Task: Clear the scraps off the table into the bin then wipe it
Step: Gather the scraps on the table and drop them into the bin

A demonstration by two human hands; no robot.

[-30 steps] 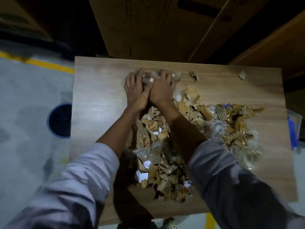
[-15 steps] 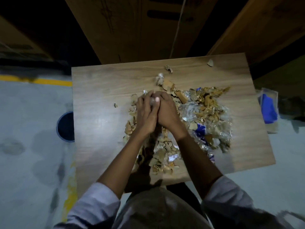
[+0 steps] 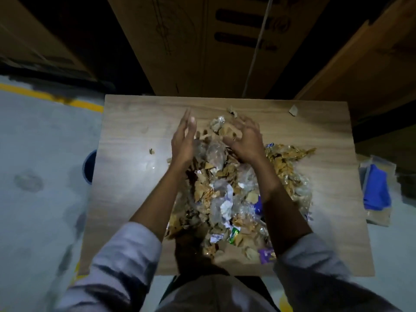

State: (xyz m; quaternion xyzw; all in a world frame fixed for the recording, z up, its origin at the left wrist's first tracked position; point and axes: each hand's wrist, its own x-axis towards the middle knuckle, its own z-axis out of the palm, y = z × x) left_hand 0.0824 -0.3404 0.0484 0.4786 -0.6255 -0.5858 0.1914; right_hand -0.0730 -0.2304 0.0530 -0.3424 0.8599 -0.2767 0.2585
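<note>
On the wooden tabletop (image 3: 126, 176), a big heap of scraps (image 3: 225, 194) sits middle to right: torn brown cardboard bits, crumpled clear plastic, white paper, and a few blue, purple and green wrappers. Heap runs from the far middle down to the near edge. Left hand (image 3: 183, 143) is at the far left side of the heap, set on edge, fingers straight and together, palm facing the right hand, holding nothing; cannot tell if its heel touches the heap. Right hand (image 3: 246, 140) is over the heap's far right end, palm down, fingers spread and loosely bent above cardboard and plastic pieces, no clear grip on anything; blurred, so contact with the pieces cannot be told. Hands are apart, with the heap's far end between them. Forearms bare, pale sleeves (image 3: 126, 255) ending partway up, both arms reaching over the heap. Strays outside the heap: cardboard piece (image 3: 293, 109) near the far right corner, second piece (image 3: 233, 111) just beyond the right hand's fingertips, tiny bit (image 3: 152, 151) left of the left hand. Bin (image 3: 86, 165), dark blue round rim, is on the floor (image 3: 33, 154) at the tabletop's left edge, partly hidden under it. Blue cloth (image 3: 376, 190) lies in a clear container (image 3: 363, 174) on the floor right of the tabletop. Large cardboard boxes (image 3: 180, 41) stand behind the far edge; yellow line (image 3: 45, 95) on the grey floor far left
</note>
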